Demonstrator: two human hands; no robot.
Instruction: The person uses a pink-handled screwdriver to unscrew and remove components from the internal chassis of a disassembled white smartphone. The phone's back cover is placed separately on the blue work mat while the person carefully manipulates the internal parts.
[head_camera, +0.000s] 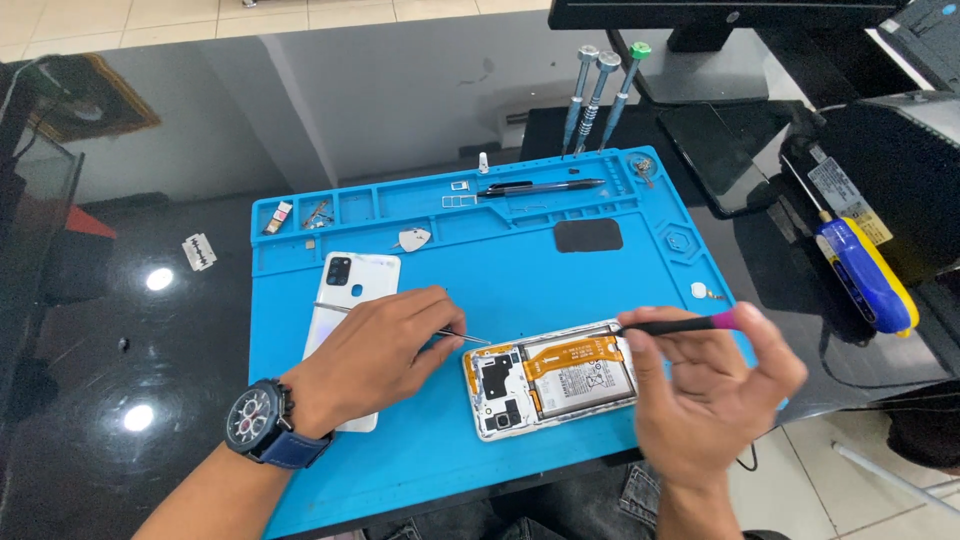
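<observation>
An opened smartphone (550, 385) lies on the blue repair mat (450, 270), its battery, orange flex cable and black boards exposed. My left hand (375, 355), with a dark wristwatch on its wrist, pinches metal tweezers (462, 336) whose tip points at the phone's upper left corner. My right hand (705, 395) holds a thin black tool with a pink handle end (680, 324) over the phone's right edge. The phone's white back cover (355, 290) lies partly under my left hand.
A pen (540, 187), a white pick (412, 239), a dark square pad (588, 235) and small parts sit on the mat. Three screwdrivers (598, 95) stand behind it. A blue and yellow tool (868, 275), a dark phone (720, 150) and a razor blade (199, 251) lie around.
</observation>
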